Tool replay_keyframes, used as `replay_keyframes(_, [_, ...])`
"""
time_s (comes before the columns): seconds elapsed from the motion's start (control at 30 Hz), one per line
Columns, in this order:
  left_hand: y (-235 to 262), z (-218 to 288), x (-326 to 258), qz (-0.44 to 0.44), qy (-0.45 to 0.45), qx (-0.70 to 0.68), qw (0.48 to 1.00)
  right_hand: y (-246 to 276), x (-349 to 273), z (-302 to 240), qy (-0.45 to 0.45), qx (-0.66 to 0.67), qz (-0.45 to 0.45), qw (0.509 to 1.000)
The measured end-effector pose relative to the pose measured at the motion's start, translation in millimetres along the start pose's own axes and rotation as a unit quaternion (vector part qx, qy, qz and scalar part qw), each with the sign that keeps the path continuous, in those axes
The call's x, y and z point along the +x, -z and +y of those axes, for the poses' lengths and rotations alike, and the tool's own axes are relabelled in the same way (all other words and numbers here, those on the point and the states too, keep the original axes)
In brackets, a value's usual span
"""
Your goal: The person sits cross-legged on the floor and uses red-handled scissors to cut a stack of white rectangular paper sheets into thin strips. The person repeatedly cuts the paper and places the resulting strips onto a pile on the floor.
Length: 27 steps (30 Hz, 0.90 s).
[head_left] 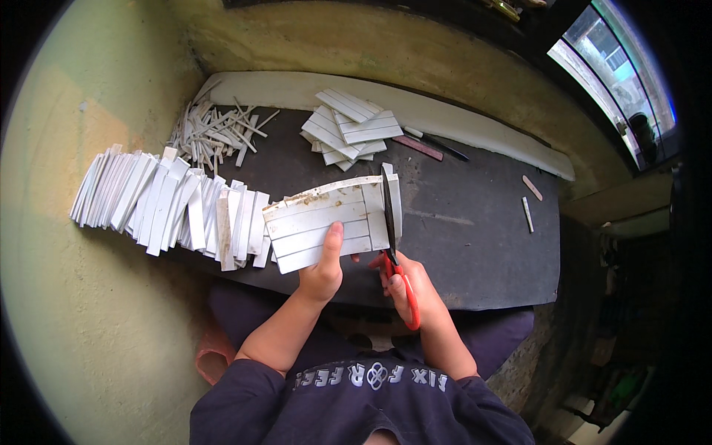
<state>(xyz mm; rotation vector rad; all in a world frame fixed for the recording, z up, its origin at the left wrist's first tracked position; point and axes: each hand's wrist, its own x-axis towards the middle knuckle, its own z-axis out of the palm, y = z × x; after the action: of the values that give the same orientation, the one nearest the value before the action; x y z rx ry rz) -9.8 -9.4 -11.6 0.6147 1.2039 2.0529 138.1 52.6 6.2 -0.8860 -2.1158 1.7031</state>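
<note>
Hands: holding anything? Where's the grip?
Left hand: lined white sheet, gripped at its lower edge, thumb on top. Right hand: scissors, held by the red handles.

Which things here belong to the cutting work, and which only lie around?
Cutting work:
red-handled black scissors in the right hand
white lined flat sheet in the left hand
probably piled white lined sheets, flat white strips

Seemingly lying around:
dark red bar
slim black rod
small tan rounded stick

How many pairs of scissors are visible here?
1: the red-handled scissors, in the right hand, blades at the lined white sheet held by the left hand. More may be hidden.
</note>
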Motion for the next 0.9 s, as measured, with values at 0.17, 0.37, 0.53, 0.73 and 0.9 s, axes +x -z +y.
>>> replay_keyframes(0.17, [1.5, -2.2, 0.6, 0.016, -0.006, 0.006, 1.0, -4.6, 2.3, 2.6, -0.006, 0.002, 0.015, 1.0])
replay_keyframes(0.37, [1.9, -3.2, 0.3, 0.015, -0.015, 0.033, 0.999, -7.3, 2.8, 5.2, 0.015, 0.019, 0.031, 0.999])
replay_keyframes(0.53, [0.1, -1.7, -0.5, 0.02, -0.022, 0.033, 0.999, -8.5, 3.9, 5.1, 0.011, 0.026, 0.038, 0.999])
replay_keyframes(0.73, [-0.4, -1.1, -0.5, 0.013, -0.024, 0.038, 0.999, -9.7, 5.1, 6.8, 0.019, 0.032, 0.048, 0.998])
replay_keyframes(0.9, [1.1, -3.5, -0.3, 0.008, -0.029, 0.041, 0.999, -10.5, 5.6, 6.3, 0.018, 0.032, 0.054, 0.998])
